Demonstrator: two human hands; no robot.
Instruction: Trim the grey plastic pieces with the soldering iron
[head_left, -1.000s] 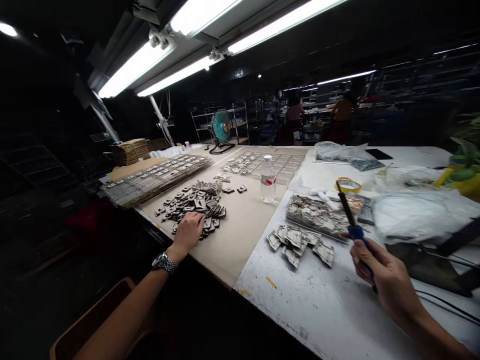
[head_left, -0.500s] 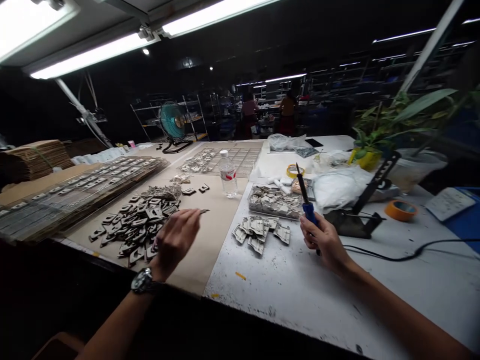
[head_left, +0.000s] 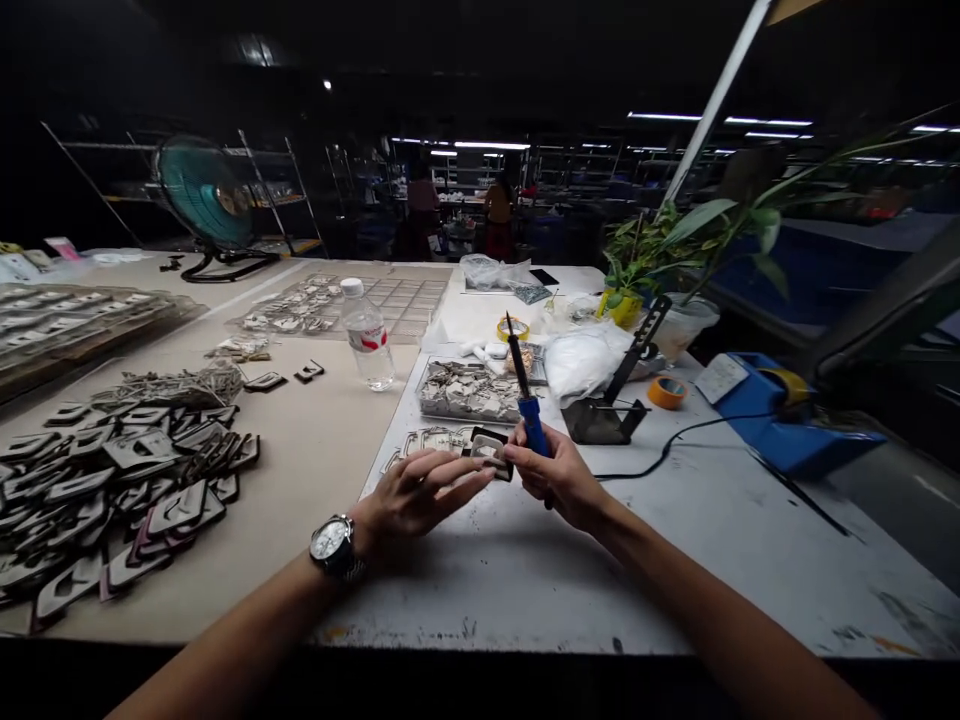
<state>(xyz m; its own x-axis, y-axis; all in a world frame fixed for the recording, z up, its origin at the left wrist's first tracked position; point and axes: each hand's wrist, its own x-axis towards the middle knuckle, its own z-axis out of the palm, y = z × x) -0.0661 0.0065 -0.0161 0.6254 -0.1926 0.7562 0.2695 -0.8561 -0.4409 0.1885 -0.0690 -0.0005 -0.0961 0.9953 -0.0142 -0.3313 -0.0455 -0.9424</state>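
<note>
My right hand [head_left: 561, 482] is closed round the blue handle of a soldering iron [head_left: 529, 408], whose dark tip points up and away from me. My left hand [head_left: 420, 492], a watch on its wrist, reaches in from the left. Its long fingers pinch a small flat dark piece [head_left: 489, 452] right beside the right hand's thumb. Both hands meet low over the white table [head_left: 570, 585], in front of a few loose flat pieces [head_left: 431, 442] and a tray [head_left: 466, 392] full of similar ones.
A heap of dark flat pieces [head_left: 112, 480] lies on brown paper at left, a water bottle [head_left: 366, 335] behind it. A black iron stand [head_left: 611, 405], orange tape roll [head_left: 666, 392], cable [head_left: 675, 445], blue device [head_left: 780, 420], plant [head_left: 652, 250] and fan [head_left: 206, 195] stand around. Two people [head_left: 499, 205] work far back.
My left hand lifted a piece off the heap at left and carried it right to meet the right hand. The view swung right and down; the iron stayed in my right hand.
</note>
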